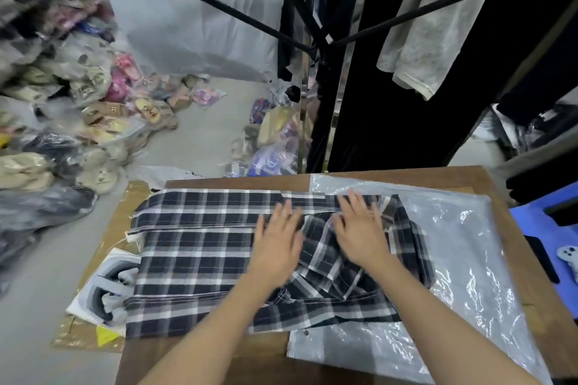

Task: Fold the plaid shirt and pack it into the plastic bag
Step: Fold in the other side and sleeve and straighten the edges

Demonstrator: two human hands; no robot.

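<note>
Plaid shirt (200, 247): black, white and grey check, spread lengthwise across the worktop (219, 356). The left half lies smooth; the middle is rumpled where a folded-in part lies. Its right end rests on top of the plastic bag (453, 259).
Left hand (276, 244): palm down on the shirt's middle, fingers straight and spread, gripping nothing; slightly blurred.
Right hand (359, 228): palm down just beside it on the rumpled cloth, fingers likewise spread flat.
Plastic bag: clear, glossy, wrinkled, flat on the right half of the worktop, partly under the shirt.
Bagged grey-and-white garment (106, 284): at the shirt's left edge, partly under it, on a cardboard sheet (93, 259).
Blue stool (544, 222): just beside the worktop's right edge.
Worktop: brown wood.
Floor (200, 141): pale grey; heaps of bagged slippers (93, 97) along the left and more bagged goods beyond the far edge.
Black rack bars (219, 6): crossing overhead.
Hanging clothes: a black one (391, 119) and a light grey one (438, 25), far right.
Large clear plastic sheet (194, 25): at the back.
</note>
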